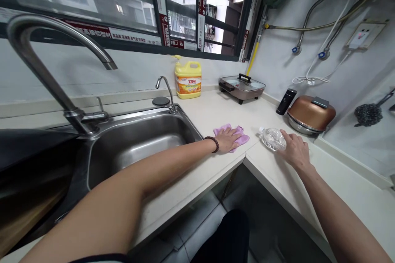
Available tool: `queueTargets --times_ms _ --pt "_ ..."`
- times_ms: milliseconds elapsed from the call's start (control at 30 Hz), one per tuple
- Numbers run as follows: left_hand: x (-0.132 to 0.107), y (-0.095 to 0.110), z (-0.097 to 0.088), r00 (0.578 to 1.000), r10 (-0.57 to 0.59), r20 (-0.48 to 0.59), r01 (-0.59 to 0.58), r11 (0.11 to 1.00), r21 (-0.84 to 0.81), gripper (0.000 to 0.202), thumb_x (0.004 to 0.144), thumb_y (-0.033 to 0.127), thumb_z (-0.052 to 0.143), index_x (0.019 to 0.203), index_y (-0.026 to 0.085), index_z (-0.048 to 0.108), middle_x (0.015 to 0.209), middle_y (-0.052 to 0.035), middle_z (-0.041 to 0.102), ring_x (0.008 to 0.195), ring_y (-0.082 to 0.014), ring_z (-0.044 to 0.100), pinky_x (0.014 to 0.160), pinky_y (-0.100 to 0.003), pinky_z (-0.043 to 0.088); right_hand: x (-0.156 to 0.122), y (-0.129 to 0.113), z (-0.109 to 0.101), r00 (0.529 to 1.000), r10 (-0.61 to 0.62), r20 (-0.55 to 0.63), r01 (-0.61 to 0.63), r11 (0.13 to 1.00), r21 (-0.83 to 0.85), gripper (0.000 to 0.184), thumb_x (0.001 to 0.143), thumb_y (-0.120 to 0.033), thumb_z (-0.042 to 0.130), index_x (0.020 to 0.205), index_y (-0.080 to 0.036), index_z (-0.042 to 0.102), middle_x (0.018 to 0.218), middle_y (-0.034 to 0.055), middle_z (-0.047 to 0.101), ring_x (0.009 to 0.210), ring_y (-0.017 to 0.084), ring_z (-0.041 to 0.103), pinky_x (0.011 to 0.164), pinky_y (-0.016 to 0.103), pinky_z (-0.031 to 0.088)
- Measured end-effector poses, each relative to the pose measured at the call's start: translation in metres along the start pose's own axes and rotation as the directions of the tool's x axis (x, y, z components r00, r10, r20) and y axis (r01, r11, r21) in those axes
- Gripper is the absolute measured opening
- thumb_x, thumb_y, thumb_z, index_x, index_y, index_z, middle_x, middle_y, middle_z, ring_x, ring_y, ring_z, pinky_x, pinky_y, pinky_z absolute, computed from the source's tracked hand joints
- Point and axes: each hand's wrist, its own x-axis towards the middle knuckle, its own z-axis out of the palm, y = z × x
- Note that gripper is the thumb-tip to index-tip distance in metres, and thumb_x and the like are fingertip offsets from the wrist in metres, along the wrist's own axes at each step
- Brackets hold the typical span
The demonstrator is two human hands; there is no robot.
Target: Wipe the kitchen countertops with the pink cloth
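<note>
My left hand (pixel 227 139) lies flat on a pink cloth (pixel 239 136) on the pale countertop (pixel 212 119), fingers stretched out over it; a dark bead bracelet circles the wrist. To the right, my right hand (pixel 294 148) rests on a clear plastic bottle (pixel 272 138) that lies on its side on the counter, fingers laid over its near end. Cloth and bottle are a short gap apart near the counter's inner corner.
A steel sink (pixel 138 139) with a tall tap (pixel 46 65) and a small tap (pixel 166 90) lies left. A yellow detergent jug (pixel 187 79), an electric pan with glass lid (pixel 242 87), a black cylinder (pixel 286 101) and a copper-coloured cooker (pixel 310 114) stand behind. A scrubber (pixel 368 114) hangs right.
</note>
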Motion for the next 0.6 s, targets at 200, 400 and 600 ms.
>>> queueTargets --times_ms 200,400,600 --pt "-0.002 0.002 -0.003 1.000 0.006 -0.005 -0.006 1.000 0.027 0.068 0.104 0.059 0.029 0.166 0.032 0.025 0.177 -0.0046 0.012 0.160 -0.0392 0.009 0.124 -0.063 0.014 -0.015 0.042 0.010 0.972 0.150 -0.182 -0.090 0.949 0.302 0.089 0.075 -0.050 0.077 0.154 -0.023 0.046 0.124 0.0143 0.065 0.109 0.035 0.058 0.091 0.047 0.047" --pt "0.012 0.003 -0.001 1.000 -0.020 -0.021 0.021 0.999 0.042 0.068 0.104 0.061 0.029 0.167 0.035 0.024 0.177 -0.0042 0.013 0.160 -0.0393 0.009 0.124 -0.064 0.013 -0.060 0.103 0.017 0.793 0.581 -0.184 -0.185 0.517 0.836 0.110 0.058 -0.069 0.085 0.148 -0.018 0.048 0.131 0.0136 0.064 0.108 0.030 0.063 0.096 0.046 0.051" --pt "0.048 0.021 -0.002 0.998 -0.059 -0.032 0.061 0.996 0.060 0.068 0.103 0.060 0.029 0.166 0.036 0.022 0.176 -0.0067 0.016 0.160 -0.0402 0.010 0.121 -0.068 0.015 -0.111 0.140 0.013 0.691 0.715 -0.109 -0.215 0.346 0.913 0.114 0.054 -0.062 0.090 0.148 -0.017 0.045 0.135 0.0156 0.061 0.119 0.033 0.060 0.104 0.052 0.049"
